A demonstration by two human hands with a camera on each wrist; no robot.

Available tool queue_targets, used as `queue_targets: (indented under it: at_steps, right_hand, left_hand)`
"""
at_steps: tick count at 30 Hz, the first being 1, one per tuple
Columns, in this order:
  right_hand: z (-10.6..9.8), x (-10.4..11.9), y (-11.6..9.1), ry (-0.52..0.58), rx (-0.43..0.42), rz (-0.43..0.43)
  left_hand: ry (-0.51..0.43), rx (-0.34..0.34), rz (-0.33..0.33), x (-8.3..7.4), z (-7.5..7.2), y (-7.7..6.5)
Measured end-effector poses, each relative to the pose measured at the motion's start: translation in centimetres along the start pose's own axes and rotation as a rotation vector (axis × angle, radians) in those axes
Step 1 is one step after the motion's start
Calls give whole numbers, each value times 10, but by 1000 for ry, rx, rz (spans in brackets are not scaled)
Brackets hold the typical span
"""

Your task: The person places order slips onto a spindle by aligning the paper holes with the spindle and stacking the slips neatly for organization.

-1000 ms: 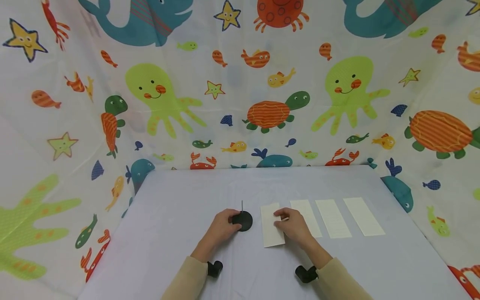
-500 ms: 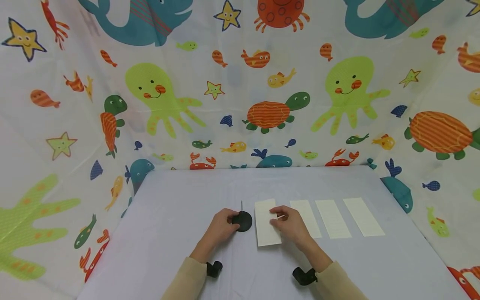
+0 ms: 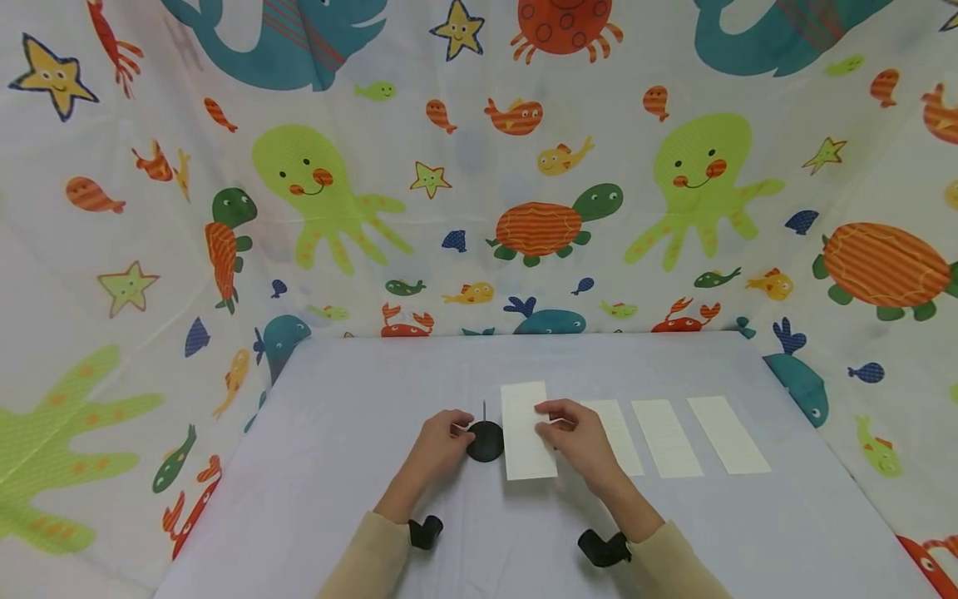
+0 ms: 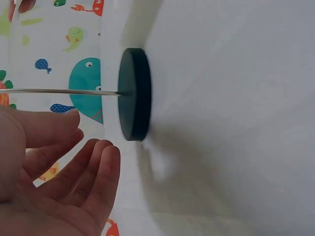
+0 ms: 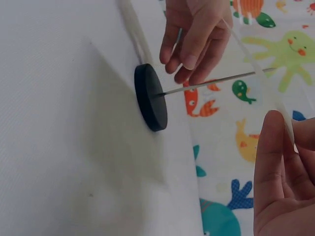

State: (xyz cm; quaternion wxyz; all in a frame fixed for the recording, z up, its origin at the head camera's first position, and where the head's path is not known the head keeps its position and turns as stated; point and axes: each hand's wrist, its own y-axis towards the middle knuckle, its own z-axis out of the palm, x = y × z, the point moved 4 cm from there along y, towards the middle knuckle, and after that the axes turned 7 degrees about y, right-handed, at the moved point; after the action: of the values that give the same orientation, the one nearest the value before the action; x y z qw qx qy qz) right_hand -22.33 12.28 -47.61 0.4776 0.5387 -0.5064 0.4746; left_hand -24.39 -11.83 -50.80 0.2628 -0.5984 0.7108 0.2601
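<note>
A bill spike with a round black base [image 3: 485, 443] and a thin upright metal rod [image 4: 59, 91] stands on the white-covered table. Beside the base is my left hand [image 3: 443, 443], fingers relaxed and holding nothing; the left wrist view shows its fingertips [image 4: 110, 152] a little apart from the base. My right hand [image 3: 580, 441] pinches a white paper slip [image 3: 524, 441] by its right edge, thumb on one face and fingers on the other. The slip is raised off the table just right of the spike. Seen edge-on in the right wrist view, it overlaps the rod.
Three more white slips, a near one [image 3: 619, 437], a middle one [image 3: 666, 438] and a far one [image 3: 728, 434], lie in a row to the right on the table [image 3: 359, 391]. A curtain [image 3: 449, 225] printed with sea animals hangs behind and at both sides.
The right hand has lifted the paper slip and brought it left toward the spike. My left hand, earlier holding the black base, has let go and drawn slightly left.
</note>
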Motion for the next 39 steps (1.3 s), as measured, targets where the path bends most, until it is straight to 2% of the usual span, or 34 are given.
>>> queue_targets:
  at_steps: [5, 10, 15, 18, 22, 29, 39]
  right_hand:
    - [3, 5, 1, 45, 14, 1]
    - [9, 9, 1, 89, 31, -5]
    - [15, 10, 1, 143, 56, 2]
    - [18, 10, 1, 155, 67, 14]
    - [22, 11, 0, 157, 80, 21]
    - [27, 11, 0, 136, 90, 25]
    - [28, 8, -1, 119, 73, 23]
  left_hand:
    - [-40, -33, -12, -8, -10, 1]
    - [-65, -102, -17, -18, -19, 4]
    - [-185, -148, -7, -32, -28, 8]
    - [-290, -143, -31, -40, -31, 11]
    - [-369, -130, -66, -45, -32, 15]
    - [-338, -129, -121, -44, -29, 19]
    - [-330, -141, -118, -44, -28, 17]
